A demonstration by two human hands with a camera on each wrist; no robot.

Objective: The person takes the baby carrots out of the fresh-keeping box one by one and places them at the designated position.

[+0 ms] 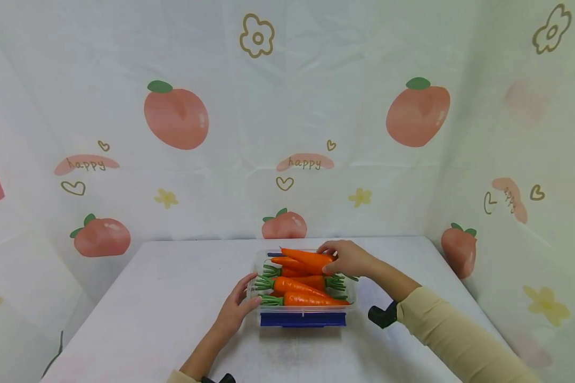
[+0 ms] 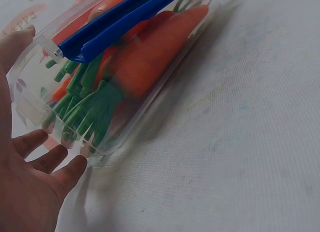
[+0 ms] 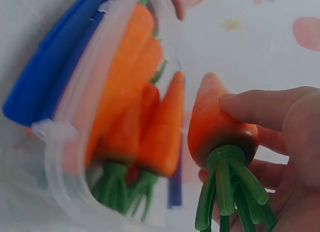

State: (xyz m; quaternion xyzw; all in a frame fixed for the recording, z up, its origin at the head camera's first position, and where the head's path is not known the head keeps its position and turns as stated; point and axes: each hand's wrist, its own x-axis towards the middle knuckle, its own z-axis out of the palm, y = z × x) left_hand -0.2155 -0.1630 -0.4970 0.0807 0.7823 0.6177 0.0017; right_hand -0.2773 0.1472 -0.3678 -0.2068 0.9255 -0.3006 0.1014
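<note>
Watching from afar, I had my right hand [image 1: 350, 258] pinching an orange, green-stemmed carrot [image 1: 306, 258] over the clear plastic, blue-clipped box [image 1: 303, 319]; my left hand [image 1: 235, 308], fingers spread, touched the box's side.

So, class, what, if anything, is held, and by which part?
The right hand holds a carrot by its thick orange end, beside the green stems; the left hand touches the side of the clear box.
</note>
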